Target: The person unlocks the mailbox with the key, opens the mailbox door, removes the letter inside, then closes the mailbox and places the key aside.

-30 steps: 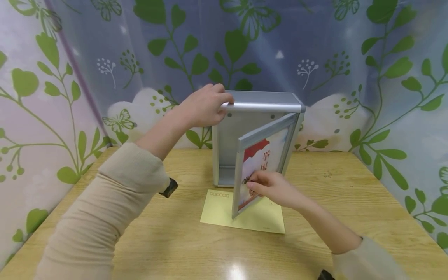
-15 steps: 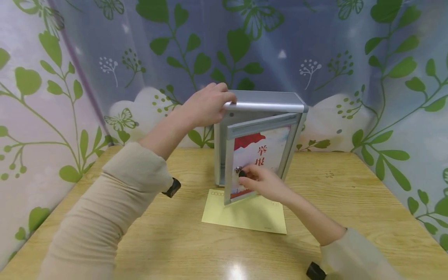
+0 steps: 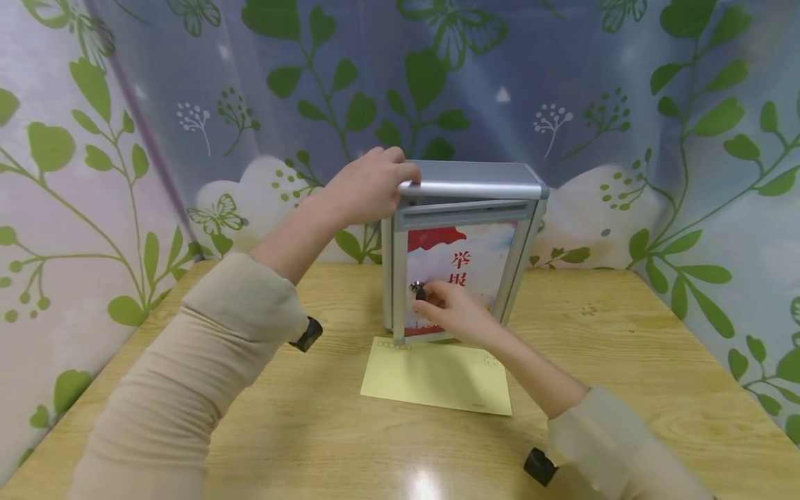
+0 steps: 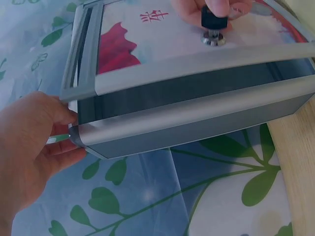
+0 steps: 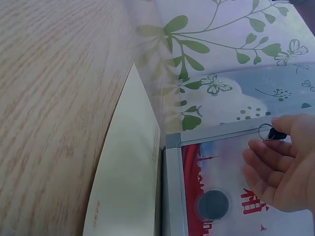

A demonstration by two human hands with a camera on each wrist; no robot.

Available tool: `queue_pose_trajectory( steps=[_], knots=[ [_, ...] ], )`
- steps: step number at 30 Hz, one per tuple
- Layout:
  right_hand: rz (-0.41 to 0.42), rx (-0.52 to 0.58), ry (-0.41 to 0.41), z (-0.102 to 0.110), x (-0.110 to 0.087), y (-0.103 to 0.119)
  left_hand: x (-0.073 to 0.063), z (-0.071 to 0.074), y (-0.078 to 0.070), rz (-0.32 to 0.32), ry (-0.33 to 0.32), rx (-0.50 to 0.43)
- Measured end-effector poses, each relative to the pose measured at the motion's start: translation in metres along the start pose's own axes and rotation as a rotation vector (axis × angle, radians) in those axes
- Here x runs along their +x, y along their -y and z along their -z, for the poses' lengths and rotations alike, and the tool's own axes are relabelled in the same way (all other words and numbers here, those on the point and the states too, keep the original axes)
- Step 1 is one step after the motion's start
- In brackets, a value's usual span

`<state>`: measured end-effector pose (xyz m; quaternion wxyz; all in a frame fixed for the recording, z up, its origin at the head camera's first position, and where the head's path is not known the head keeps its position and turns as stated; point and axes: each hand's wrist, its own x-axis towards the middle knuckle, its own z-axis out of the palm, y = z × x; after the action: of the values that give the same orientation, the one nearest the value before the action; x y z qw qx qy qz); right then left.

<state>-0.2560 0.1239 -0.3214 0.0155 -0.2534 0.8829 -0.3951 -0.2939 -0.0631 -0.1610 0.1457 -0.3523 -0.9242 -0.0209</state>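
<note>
A silver metal mailbox stands upright on the table, its hinged front door slightly ajar on the left side. Red characters and a red flag pattern decorate the door. My left hand grips the box's top left corner, thumb and fingers around the edge in the left wrist view. Between thumb and fingers, my right hand pinches a black-headed key that sits in the door's round lock. A ring hangs from the key in the right wrist view.
A yellow envelope lies flat on the wooden table just in front of the box. Behind the table hangs a leaf-patterned curtain, close to the back of the box. Black straps are on both wrists.
The door has swung inward from wide open to nearly flush with the box, my right hand moving with it toward the box and left. My left hand stays on the top corner.
</note>
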Motion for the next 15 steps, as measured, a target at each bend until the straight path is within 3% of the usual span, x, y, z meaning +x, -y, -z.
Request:
queue_pose_trajectory(
  steps=[15],
  knots=[
    [-0.022, -0.105, -0.048, -0.002, 0.014, 0.004, 0.001, 0.004, 0.001, -0.004, 0.025, 0.009]
  ],
)
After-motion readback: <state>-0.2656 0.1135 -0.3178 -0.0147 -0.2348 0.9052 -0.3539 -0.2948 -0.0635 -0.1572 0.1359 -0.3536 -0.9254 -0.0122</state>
